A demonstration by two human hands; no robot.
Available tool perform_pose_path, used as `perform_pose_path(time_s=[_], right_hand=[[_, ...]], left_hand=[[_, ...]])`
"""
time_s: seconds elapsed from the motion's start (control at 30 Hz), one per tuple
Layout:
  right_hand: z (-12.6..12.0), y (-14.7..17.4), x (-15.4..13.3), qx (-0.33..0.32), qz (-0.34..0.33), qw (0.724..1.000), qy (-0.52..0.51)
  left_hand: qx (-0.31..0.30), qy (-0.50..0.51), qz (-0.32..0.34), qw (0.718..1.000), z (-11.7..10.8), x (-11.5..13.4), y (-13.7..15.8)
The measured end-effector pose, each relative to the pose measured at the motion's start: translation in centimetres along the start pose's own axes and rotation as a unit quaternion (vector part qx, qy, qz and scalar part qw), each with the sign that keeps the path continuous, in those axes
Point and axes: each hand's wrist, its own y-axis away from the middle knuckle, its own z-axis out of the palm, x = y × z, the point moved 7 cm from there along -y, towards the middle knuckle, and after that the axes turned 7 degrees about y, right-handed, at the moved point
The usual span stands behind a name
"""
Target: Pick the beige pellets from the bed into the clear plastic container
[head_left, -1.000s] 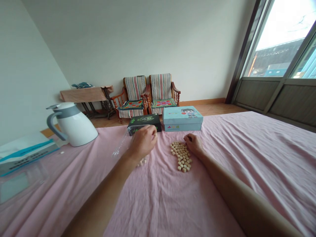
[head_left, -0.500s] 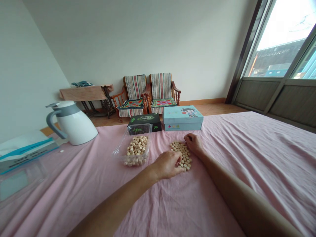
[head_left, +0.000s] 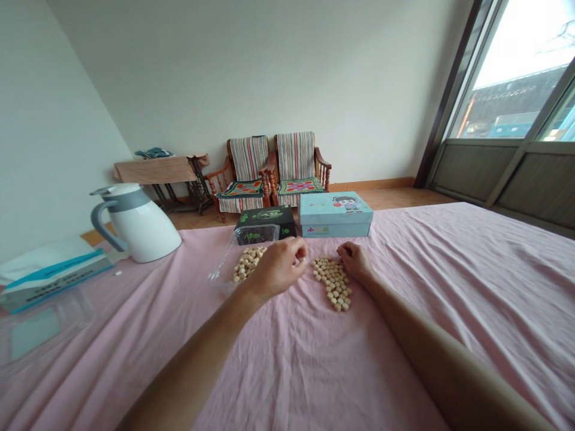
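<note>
Small round pale biscuits (head_left: pixel 339 284) lie in a single flat layer on the pink tablecloth. Raised between this layer and the plastic box is my left hand (head_left: pixel 283 263), its fingers pinched on what looks like one small round biscuit (head_left: pixel 303 259). My right hand (head_left: pixel 354 260) rests at the far right edge of the layer with curled fingers; whether anything is in them is hidden. More of the same biscuits (head_left: pixel 247 263) fill part of the clear plastic box (head_left: pixel 220 261), which my left hand and forearm partly cover.
Behind the plastic box stand a black box (head_left: pixel 287 222) and a light blue box (head_left: pixel 335 224). At the left are a white jug (head_left: pixel 146 227), a tissue pack (head_left: pixel 58 278) and a clear plastic lid (head_left: pixel 40 329). Two armchairs (head_left: pixel 294 161) stand beyond the table.
My left hand has lifted off the near part of the biscuit layer and moved left and away from me, in front of the plastic box. My right hand has stayed almost in place.
</note>
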Motion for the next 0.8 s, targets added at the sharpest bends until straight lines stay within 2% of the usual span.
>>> perform_pose_path(time_s=[0.1, 0.2, 0.27, 0.37, 0.47, 0.53, 0.63, 0.8], right_hand=[[0.0, 0.0, 0.0, -0.001, 0.0, 1.0, -0.001], [0.0, 0.0, -0.1, -0.001, -0.004, 1.0, 0.0], [0.1, 0.0, -0.1, -0.001, -0.006, 1.0, -0.002], [0.1, 0.0, 0.0, -0.001, -0.007, 1.0, 0.0], [0.0, 0.0, 0.0, 0.002, -0.003, 1.0, 0.005], [-0.1, 0.0, 0.0, 0.002, -0.001, 1.0, 0.005], [0.0, 0.0, 0.0, 0.0, 0.001, 1.0, 0.004], [-0.1, 0.0, 0.1, 0.004, -0.007, 1.0, 0.004]], left_hand=[[0.096, -0.101, -0.053, 0.989, -3.8, -2.2, -0.1], [0.151, -0.148, -0.06, 0.976, -5.0, -2.5, 0.1], [0.131, -0.105, -0.029, 0.985, -3.6, -1.6, 0.1], [0.031, -0.036, 0.025, 0.999, 0.8, 0.1, 0.1], [-0.055, -0.042, 0.043, 0.997, 5.4, 1.0, 0.6], [-0.092, -0.062, 0.035, 0.993, 7.7, 0.8, 1.0], [-0.109, -0.071, 0.018, 0.991, 9.3, 0.1, 1.3], [-0.081, -0.017, -0.01, 0.997, 9.5, -0.9, 1.4]])
